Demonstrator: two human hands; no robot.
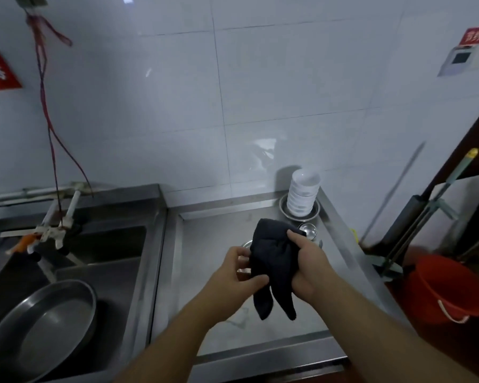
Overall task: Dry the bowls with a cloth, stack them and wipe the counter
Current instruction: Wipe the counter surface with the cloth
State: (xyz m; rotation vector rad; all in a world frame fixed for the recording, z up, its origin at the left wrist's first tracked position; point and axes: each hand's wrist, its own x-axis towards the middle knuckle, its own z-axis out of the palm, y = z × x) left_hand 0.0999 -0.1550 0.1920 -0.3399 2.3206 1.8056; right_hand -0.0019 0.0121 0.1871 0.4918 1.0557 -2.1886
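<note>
Your right hand has its grip clamped on the dark cloth, thumb over the top, wrist bent inward. Your left hand curls its fingers on the cloth's left edge; whether a bowl sits inside the folds, I cannot tell. Work the cloth evenly and keep both hands above the steel desk. The stack of white bowls stands at the far right corner, near a small steel bowl.
</note>
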